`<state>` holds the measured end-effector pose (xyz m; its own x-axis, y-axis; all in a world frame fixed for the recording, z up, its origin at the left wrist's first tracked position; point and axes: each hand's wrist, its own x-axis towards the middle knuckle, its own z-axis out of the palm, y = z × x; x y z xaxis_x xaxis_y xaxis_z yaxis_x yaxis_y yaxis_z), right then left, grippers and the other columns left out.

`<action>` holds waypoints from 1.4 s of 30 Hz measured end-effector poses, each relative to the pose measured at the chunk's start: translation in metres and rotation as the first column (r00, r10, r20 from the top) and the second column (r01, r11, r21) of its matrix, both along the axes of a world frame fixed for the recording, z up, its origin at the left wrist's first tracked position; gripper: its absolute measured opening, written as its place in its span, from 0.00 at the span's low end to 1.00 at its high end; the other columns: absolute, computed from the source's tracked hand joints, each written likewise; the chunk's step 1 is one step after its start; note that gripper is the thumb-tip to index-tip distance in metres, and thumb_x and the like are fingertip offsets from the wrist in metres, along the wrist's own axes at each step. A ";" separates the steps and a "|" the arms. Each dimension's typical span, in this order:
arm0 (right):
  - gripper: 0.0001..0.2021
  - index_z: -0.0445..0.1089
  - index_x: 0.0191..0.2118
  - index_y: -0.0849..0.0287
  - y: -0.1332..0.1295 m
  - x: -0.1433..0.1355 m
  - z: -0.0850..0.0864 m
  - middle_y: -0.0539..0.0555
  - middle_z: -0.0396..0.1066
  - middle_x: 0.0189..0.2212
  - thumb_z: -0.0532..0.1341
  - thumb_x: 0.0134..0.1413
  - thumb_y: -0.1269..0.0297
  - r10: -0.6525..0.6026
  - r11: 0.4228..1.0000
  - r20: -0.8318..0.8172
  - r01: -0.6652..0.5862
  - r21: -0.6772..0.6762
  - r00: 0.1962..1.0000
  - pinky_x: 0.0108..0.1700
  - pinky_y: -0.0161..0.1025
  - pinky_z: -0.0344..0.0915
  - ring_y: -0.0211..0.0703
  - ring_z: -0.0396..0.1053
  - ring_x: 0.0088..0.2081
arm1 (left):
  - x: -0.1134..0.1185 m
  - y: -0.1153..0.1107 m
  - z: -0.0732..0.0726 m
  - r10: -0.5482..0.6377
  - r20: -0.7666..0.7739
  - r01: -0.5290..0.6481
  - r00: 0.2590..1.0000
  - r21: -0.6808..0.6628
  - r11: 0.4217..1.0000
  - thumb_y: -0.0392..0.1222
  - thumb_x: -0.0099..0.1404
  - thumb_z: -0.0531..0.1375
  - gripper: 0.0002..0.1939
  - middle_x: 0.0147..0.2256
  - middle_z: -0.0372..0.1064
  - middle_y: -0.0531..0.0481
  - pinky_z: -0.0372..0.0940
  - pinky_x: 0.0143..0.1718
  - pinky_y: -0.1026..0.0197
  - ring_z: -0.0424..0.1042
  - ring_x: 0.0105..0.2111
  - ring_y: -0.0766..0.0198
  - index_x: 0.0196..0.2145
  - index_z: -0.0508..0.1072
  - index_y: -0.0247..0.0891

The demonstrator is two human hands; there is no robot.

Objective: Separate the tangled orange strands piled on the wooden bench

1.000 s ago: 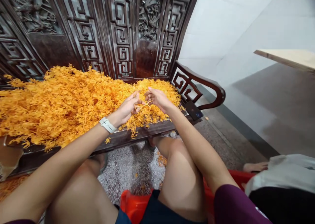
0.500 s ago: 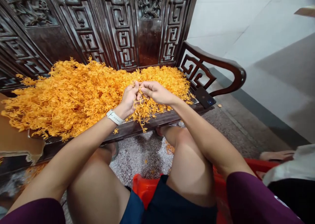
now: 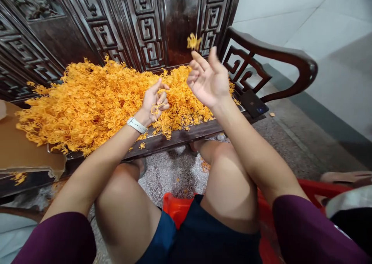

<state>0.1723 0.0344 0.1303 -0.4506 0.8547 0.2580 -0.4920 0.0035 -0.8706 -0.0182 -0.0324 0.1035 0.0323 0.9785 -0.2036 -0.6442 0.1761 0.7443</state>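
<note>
A large heap of orange, curly, flower-like plastic pieces covers the bench seat. My left hand, with a white watch band at its wrist, is over the heap's near edge. Its lower fingers curl around a thin orange strand, while the thumb and index finger stick out. Raised palm-up in front of the bench back, my right hand has its fingers loosely apart. One small orange flower-like piece, blurred, is in the air just above its fingertips; whether they touch cannot be made out.
The dark carved bench has a tall back and a curved armrest on the right. A dark phone lies at the seat's right end. To the left is a cardboard box. A red plastic stool shows between my legs.
My hands, together before, have moved apart. The right one has risen and opened, with a small orange piece above it. The left stays low with the strand.
</note>
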 end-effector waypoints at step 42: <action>0.34 0.48 0.25 0.54 -0.053 -0.025 0.011 0.38 0.34 0.15 0.49 0.72 0.29 0.538 0.802 -0.072 -0.537 -0.263 0.840 0.14 0.27 0.33 0.29 0.28 0.16 | 0.025 -0.061 0.043 -0.346 -0.061 0.347 0.936 0.299 0.889 0.50 0.59 0.65 0.35 0.10 0.31 0.56 0.46 0.16 0.60 0.39 0.10 0.73 0.11 0.43 0.41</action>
<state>0.1469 -0.0191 0.1410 -0.8585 0.5097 0.0563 -0.3422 -0.4877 -0.8032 0.0072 -0.0934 0.1462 0.3802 0.9198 0.0968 -0.5785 0.1549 0.8008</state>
